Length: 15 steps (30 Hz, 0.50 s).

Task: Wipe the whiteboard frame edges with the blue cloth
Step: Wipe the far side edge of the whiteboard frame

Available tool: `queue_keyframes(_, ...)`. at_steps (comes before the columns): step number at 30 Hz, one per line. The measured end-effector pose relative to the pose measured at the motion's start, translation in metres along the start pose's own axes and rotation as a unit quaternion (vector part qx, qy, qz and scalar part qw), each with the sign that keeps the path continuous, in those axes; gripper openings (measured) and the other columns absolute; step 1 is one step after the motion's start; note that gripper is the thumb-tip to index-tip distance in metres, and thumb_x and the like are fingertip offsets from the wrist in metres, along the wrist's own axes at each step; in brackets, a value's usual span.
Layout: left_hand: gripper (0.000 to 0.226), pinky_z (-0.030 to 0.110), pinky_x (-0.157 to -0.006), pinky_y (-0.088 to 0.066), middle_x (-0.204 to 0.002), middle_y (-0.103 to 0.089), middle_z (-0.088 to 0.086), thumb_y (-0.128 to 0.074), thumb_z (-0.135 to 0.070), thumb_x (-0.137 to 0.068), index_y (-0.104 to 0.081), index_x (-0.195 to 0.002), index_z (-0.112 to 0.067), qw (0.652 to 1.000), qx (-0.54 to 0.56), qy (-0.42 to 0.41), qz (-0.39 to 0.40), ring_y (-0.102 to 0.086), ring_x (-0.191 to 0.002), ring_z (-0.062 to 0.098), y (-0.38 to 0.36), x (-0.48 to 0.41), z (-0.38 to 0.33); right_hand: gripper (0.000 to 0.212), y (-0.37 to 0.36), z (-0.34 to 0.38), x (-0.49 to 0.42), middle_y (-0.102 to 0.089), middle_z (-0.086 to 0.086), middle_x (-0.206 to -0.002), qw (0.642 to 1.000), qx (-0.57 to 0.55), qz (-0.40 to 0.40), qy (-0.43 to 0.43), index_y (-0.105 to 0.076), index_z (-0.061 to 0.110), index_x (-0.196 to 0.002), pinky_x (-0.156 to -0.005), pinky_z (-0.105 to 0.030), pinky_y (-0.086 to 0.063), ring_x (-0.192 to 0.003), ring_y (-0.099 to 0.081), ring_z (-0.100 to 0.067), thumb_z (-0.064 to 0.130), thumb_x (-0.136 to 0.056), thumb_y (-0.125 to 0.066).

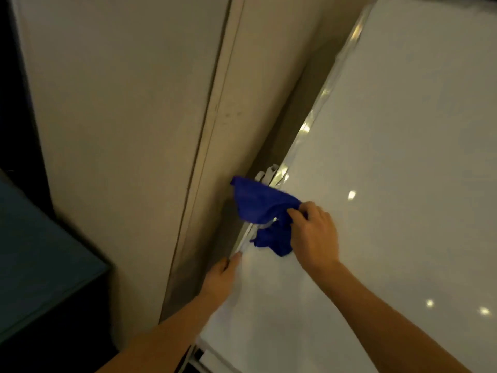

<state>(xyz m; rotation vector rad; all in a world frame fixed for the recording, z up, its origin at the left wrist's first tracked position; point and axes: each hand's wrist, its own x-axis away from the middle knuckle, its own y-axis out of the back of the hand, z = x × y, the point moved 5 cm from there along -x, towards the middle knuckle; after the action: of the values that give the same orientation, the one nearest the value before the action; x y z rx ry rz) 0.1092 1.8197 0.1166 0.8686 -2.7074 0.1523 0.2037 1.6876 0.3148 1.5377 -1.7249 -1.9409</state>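
A large whiteboard (390, 184) fills the right half of the view, tilted. Its silvery frame edge (326, 87) runs diagonally along its left side. The blue cloth (258, 201) is draped over that edge about halfway down, with a bunched part hanging onto the board face. My right hand (313, 232) pinches the cloth against the frame. My left hand (220, 278) grips the frame edge just below the cloth, fingers wrapped around the rail.
A beige wall with a vertical trim strip (215, 130) stands directly behind the frame's left edge, leaving a narrow gap. A dark teal-topped piece of furniture (40, 265) sits at the lower left. A small white bracket (269, 173) sticks out just above the cloth.
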Motion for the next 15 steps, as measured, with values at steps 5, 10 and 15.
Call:
queue_keyframes(5,0.02,0.025,-0.062,-0.047,-0.086,-0.067,0.008,-0.049,-0.033,-0.097,-0.061,-0.086,-0.022,0.995,-0.024,-0.098,0.007,-0.061,-0.072,0.012,-0.016,-0.011,-0.073,0.01,-0.013,0.019,0.004,-0.062,0.009,-0.078,0.99,-0.115,0.005,-0.079,-0.056,0.041,-0.087,-0.06,-0.031,-0.053,-0.068,-0.06,-0.009,0.05,-0.088,-0.058)
queue_keyframes(10,0.018,0.03,-0.067,-0.054,-0.08,-0.066,0.005,-0.05,-0.025,-0.096,-0.059,-0.083,-0.018,0.954,-0.25,-0.166,0.022,-0.062,-0.069,0.014,-0.008,-0.005,-0.128,0.048,0.004,0.014,-0.048,-0.063,-0.005,-0.094,0.993,0.041,0.002,0.113,-0.062,0.017,-0.117,-0.065,-0.034,-0.051,-0.079,-0.058,-0.024,0.021,-0.071,-0.078)
queue_keyframes(15,0.021,0.021,-0.057,-0.048,-0.072,-0.061,-0.011,-0.047,-0.045,-0.093,-0.05,-0.077,-0.032,0.858,-0.402,-0.309,-0.086,-0.057,-0.063,0.005,-0.016,0.012,-0.227,0.056,0.084,-0.064,-0.178,-0.04,-0.014,-0.144,0.992,0.107,-0.054,0.031,-0.041,0.016,-0.141,-0.102,-0.048,-0.037,-0.13,-0.039,-0.04,0.044,-0.093,-0.049)
